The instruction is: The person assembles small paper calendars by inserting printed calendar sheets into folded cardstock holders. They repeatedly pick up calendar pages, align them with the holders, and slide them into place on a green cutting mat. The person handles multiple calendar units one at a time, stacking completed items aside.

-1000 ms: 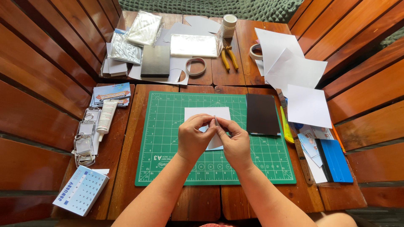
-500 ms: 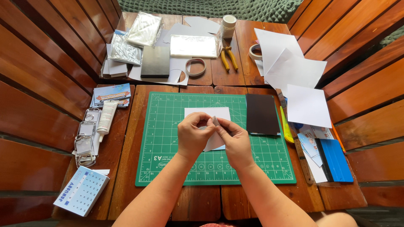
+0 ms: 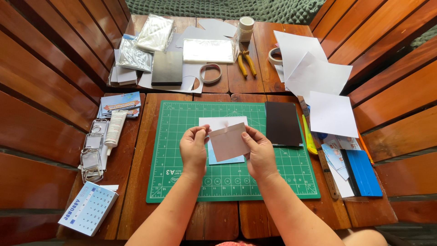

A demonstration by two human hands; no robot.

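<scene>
- Hands over the green cutting mat, which lies mid-worktop: your left hand and right hand both pinch one small pale sheet, a side each, raised and tilted above the mat's centre.
- Grip: both grasping the sheet at its upper corners, thumbs in front, fingers behind. Neither hand released.
- Sheet: squarish, pinkish-grey, faintly see-through; a thin film seems to lift at its top edge, though that is hard to tell.
- Under it on the mat lie a white card and a light blue slip.
- To do this well, I judge: keep the pinches light and near the corners, hold the sheet taut and level, and separate slowly so nothing creases or tears.
- Black sheet rests on the mat's right part; white papers lie beyond the mat's far right corner.
- Glue tube and calendar card sit left of the mat.
</scene>
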